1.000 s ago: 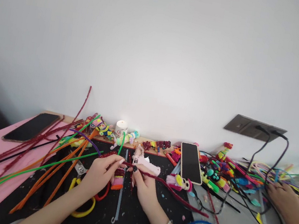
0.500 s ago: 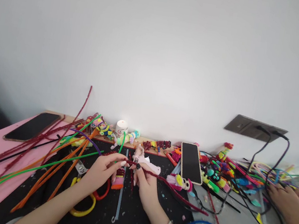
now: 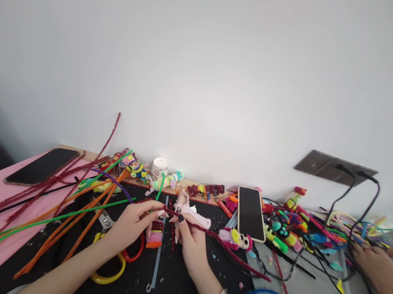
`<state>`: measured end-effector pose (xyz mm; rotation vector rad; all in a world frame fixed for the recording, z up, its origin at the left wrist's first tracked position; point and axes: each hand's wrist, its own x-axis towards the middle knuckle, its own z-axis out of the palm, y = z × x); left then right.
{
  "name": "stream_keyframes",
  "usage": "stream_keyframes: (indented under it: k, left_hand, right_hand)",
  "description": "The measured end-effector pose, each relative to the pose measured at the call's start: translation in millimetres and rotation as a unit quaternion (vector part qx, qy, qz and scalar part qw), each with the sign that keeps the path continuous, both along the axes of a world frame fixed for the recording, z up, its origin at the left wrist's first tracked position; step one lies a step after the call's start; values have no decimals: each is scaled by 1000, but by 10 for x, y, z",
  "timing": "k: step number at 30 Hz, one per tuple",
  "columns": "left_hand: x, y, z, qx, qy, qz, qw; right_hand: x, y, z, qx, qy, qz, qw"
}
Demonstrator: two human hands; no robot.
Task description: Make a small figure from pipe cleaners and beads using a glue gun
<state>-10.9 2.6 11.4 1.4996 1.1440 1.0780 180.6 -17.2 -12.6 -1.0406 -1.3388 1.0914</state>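
Observation:
My left hand [image 3: 135, 224] pinches a dark red pipe cleaner [image 3: 229, 247] between thumb and fingers. Its long tail runs off to the right past my right hand [image 3: 191, 245], whose thumb and fingers are also closed on it. Under the left fingertips is a small striped piece of wound pipe cleaner [image 3: 155, 238] in maroon, pink and orange; whether those fingers grip it too is hidden. Scissors with yellow and red handles [image 3: 115, 276] lie partly beneath my left forearm. Just behind my right hand rests a pale pink glue gun [image 3: 200, 220].
Loose orange pipe cleaners [image 3: 50, 243] and a dark phone [image 3: 42, 166] are at left. A white-edged phone [image 3: 251, 214], a pink-and-yellow figure [image 3: 236, 239] and black cables [image 3: 375, 289] lie right. Another person's hand [image 3: 374, 264] works at far right. A paper cup [image 3: 159, 166] stands by the wall.
The tail of the red pipe cleaner has shifted slightly to the left. Both hands keep nearly the same place and hold.

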Motion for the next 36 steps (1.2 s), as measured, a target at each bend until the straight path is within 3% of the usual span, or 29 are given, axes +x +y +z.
stream_keyframes:
  k: [15, 20, 25, 30, 33, 36]
  left_hand:
    - [2, -28, -41, -2, 9, -1, 1000]
    - [-5, -19, 16, -6, -15, 34, 999]
    - [-75, 69, 58, -22, -71, 104, 992]
    - [-157, 127, 109, -17, -89, 127, 988]
    - [-170, 134, 117, -16, -85, 127, 988]
    - [-162, 136, 97, -25, -72, 118, 990]
  right_hand:
    - [20, 8, -20, 1, -11, 14, 1000]
    - [91, -2, -24, 57, -94, 6, 994]
    - [228, 98, -61, 168, -272, -69, 945]
    - [284, 159, -42, 64, -450, -172, 874]
    - [283, 157, -21, 11, -516, -165, 841]
    - [301, 175, -26, -11, -538, -152, 829]
